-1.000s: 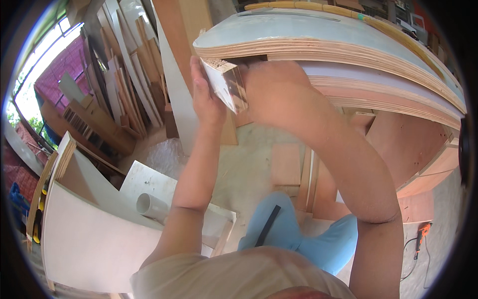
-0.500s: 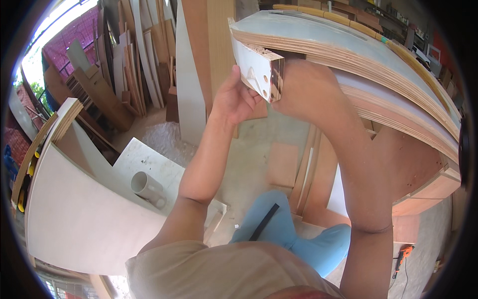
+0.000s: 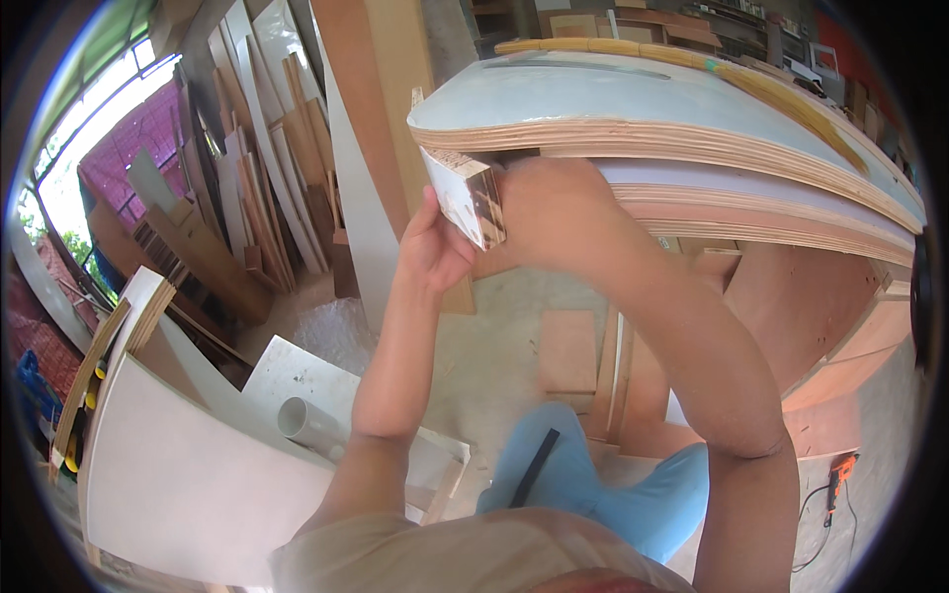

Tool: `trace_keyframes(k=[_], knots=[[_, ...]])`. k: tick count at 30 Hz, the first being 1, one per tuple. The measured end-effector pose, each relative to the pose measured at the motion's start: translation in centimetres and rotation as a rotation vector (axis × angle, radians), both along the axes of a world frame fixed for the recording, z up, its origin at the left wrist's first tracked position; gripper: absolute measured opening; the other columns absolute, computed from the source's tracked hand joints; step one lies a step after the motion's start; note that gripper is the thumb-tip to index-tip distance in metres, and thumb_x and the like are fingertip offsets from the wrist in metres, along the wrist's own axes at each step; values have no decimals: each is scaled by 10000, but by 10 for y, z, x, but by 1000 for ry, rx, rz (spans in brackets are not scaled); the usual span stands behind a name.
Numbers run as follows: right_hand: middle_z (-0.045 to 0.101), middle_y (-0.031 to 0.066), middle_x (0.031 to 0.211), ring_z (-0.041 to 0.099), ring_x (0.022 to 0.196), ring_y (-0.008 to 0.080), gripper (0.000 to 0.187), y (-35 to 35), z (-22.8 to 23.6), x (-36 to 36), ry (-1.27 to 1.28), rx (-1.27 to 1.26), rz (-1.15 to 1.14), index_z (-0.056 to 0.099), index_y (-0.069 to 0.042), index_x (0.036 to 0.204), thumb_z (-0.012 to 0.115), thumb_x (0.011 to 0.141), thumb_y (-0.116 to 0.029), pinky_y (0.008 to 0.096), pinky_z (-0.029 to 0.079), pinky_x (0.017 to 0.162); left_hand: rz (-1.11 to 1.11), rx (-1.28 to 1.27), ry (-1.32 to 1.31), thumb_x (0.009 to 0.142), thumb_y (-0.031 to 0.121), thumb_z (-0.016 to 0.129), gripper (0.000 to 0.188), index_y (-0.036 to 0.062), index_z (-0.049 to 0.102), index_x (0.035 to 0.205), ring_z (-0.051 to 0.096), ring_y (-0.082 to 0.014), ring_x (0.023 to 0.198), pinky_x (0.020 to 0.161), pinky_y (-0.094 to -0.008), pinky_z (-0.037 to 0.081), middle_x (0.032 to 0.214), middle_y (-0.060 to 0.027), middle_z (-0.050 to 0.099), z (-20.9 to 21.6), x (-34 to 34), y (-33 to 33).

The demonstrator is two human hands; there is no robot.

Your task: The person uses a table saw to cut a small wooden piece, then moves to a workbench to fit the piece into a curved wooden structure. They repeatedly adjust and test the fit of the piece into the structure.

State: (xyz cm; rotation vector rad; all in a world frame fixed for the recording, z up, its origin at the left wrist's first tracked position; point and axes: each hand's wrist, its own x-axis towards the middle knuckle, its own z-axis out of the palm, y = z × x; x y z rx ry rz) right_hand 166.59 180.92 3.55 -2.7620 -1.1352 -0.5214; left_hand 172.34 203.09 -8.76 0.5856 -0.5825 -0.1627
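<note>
A white-faced piece of layered wood (image 3: 456,198) is held at the left end of a curved, light-blue-topped plywood panel (image 3: 593,99). Its lower end shows brown streaks, and the panel's rounded corner hides part of its upper length. My left hand (image 3: 440,252) is closed on the lower left of this piece, thumb up along its edge and fingers curled below. Beside the piece's other side, under the panel edge, is my right hand (image 3: 509,212), wrist sharply bent. Its fingers are hidden behind the piece and the panel.
Below left, a grey pipe (image 3: 304,423) lies on a white board (image 3: 282,371) beside a curved pale panel (image 3: 198,474). Wood boards (image 3: 282,148) lean at the back left. An orange corded power tool (image 3: 840,474) lies on the floor at right. Bamboo strips (image 3: 633,49) rest on the curved panel.
The whole view has shifted, with the leaning boards lower in it. The wood piece has moved leftward and partly behind the panel's corner, its white face showing narrower. Both hands stay at it.
</note>
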Motion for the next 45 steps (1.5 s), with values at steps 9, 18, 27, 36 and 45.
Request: trace_keyframes(k=[9,18,27,36,45], knots=[[725,198,1065,703,1019,356,632,-9,6,-15,39,38,-65,640,-12,1262,744,743,-358,449,553,901,126,60,-17,1045,384,564,543,38,453,1449,614,-293,1243,1043,-485,499,1397,-120,602,3,-4,-2],[748,155,973,726,951,320,575,-45,-9,-11,-160,77,-52,626,-9,1209,777,737,-301,418,575,809,172,29,86,1019,382,612,323,140,664,1227,699,-236,1072,948,-434,558,1183,-21,722,4,-10,-7],[746,174,968,727,946,330,511,-5,-3,-4,-40,74,-67,667,-10,1163,757,750,-297,445,574,798,152,37,101,1041,412,552,491,57,540,1381,677,-261,1119,989,-437,540,1287,-100,678,-1,-3,0],[729,121,1047,692,1024,291,351,0,-3,-6,-32,-35,-50,697,-65,1128,694,823,-239,422,559,837,23,59,67,1058,440,502,481,99,552,1395,639,-321,1232,1059,-538,503,1330,-108,669,2,5,17],[697,85,1050,682,1025,262,504,-20,-38,6,-328,144,23,619,-87,1257,767,782,-166,399,526,916,245,153,154,1092,409,418,395,153,584,1344,649,-288,1212,998,-550,536,1308,-77,678,9,-2,9]])
